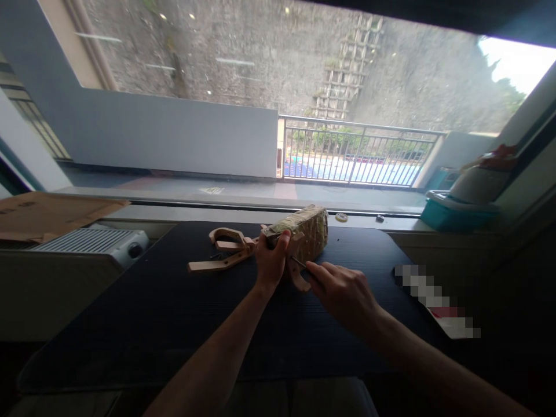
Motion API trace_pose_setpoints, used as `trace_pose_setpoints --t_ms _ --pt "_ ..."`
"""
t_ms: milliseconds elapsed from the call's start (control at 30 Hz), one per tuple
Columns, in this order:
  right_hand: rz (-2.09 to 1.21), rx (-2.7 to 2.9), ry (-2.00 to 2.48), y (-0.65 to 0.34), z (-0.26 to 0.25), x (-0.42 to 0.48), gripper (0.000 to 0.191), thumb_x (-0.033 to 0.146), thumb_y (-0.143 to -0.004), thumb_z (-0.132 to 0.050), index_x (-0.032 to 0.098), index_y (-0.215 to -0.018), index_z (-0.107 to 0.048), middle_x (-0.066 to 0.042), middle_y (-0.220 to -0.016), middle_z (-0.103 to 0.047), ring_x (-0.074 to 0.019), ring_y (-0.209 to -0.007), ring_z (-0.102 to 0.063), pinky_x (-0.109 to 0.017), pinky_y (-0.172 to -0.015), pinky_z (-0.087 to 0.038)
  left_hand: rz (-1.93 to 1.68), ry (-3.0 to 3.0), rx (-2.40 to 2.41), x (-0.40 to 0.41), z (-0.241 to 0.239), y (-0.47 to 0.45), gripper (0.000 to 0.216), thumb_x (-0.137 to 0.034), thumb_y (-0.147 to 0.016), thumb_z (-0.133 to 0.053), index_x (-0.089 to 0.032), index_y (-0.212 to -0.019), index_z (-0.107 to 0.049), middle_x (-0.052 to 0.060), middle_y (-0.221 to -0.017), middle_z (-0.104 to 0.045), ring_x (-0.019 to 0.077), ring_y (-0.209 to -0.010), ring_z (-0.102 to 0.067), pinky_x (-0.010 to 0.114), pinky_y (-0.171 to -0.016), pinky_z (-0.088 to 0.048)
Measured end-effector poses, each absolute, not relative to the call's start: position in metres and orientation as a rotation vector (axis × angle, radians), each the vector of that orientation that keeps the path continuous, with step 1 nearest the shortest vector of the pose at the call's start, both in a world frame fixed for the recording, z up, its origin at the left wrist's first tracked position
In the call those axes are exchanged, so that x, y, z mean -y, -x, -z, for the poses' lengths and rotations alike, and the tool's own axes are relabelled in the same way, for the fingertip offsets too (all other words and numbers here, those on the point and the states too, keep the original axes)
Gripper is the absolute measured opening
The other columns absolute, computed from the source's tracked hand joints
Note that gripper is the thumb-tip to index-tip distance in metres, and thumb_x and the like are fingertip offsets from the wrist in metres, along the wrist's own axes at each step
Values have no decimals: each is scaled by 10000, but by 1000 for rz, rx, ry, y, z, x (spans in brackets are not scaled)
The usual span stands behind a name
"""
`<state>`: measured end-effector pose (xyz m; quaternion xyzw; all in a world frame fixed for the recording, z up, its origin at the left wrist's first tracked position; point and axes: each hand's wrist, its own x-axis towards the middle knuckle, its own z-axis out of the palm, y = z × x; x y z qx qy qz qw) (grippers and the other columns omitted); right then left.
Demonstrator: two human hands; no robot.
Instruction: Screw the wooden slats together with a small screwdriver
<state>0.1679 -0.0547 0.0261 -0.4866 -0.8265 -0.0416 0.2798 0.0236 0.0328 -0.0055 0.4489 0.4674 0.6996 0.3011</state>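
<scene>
While left hand [270, 264] grips curved tan wooden piece [297, 278], right hand [341, 284] grasps slim dark rod [299, 263]; best kept aligned.

no lettering can be read: the dark marks [26, 204] on the cardboard [56, 214] are too blurred, and the pale patch [212, 190] on the floor [249, 189] outside too small.

Black table [165, 324] (rounded corners): wooden pieces [228, 245] lying left.
</scene>
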Motion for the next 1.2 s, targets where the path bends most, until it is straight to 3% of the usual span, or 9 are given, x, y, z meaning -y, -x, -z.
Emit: trace_pose_setpoints --t_ms 133,233,333,433,600,833,933,1033,1200 --pt "-599 1615 1408 -164 -14 51 315 360 -840 -526 144 -1000 -690 -68 -838 -715 -187 -726 -646 -274 -617 -475 -1851 -1192 -1244 -31 3 -24 306 -413 -722 -635 -157 -890 -631 38 -846 -679 186 -805 -633 285 -742 -475" --pt "-773 1513 1425 -163 -18 51 336 388 -821 -531 137 -973 -696 -60 -808 -710 -181 -676 -632 -280 -587 -477 -1842 -1199 -1243 -31 2 -22 301 -414 -720 -634 -156 -873 -630 39 -839 -679 188 -806 -634 285 -744 -477" --pt "-593 1775 1456 -166 -33 53 345 353 -808 -556 176 -1087 -655 -51 -873 -707 -181 -716 -635 -278 -610 -467 -1835 -1197 -1244 -31 3 -21 315 -428 -717 -632 -151 -866 -631 45 -844 -678 192 -810 -634 294 -744 -477" --pt "-95 2171 1447 -169 -47 57 359 237 -825 -549 222 -1179 -603 -54 -901 -693 -181 -731 -631 -264 -592 -421 -1840 -1190 -1250 -32 4 -20 322 -438 -705 -640 -151 -852 -634 42 -828 -674 193 -801 -628 299 -739 -473" --pt "361 2476 1287 -165 -51 59 265 142 -876 -460 187 -1045 -659 -58 -767 -657 -163 -636 -602 -253 -525 -351 -1863 -1168 -1250 -31 3 -21 287 -411 -688 -653 -159 -825 -638 30 -803 -678 188 -782 -629 293 -728 -469" --pt "-552 1741 1396 -162 -26 48 290 338 -862 -512 149 -1012 -672 -70 -905 -709 -182 -797 -649 -269 -677 -474 -1858 -1105 -1207 -31 3 -21 296 -405 -697 -653 -150 -845 -641 33 -807 -686 183 -775 -637 286 -726 -475" --pt "-697 1697 1420 -162 -30 45 300 362 -863 -505 156 -1008 -669 -67 -934 -705 -185 -830 -649 -273 -696 -483 -1854 -1068 -1191 -34 4 -18 305 -407 -696 -653 -147 -856 -643 32 -816 -689 184 -783 -638 285 -730 -476" --pt "-416 2018 1464 -162 -48 45 309 321 -840 -548 186 -1105 -630 -55 -907 -698 -200 -792 -648 -287 -654 -465 -1850 -1022 -1189 -37 3 -14 306 -393 -697 -653 -145 -876 -644 36 -830 -692 186 -791 -640 285 -731 -478" --pt "299 2610 1297 -157 -68 50 351 14 -799 -464 160 -1069 -633 -57 -794 -651 -177 -641 -607 -264 -527 -381 -1838 -954 -1193 -36 3 -13 307 -379 -685 -666 -148 -887 -648 29 -798 -696 183 -748 -648 289 -708 -488"
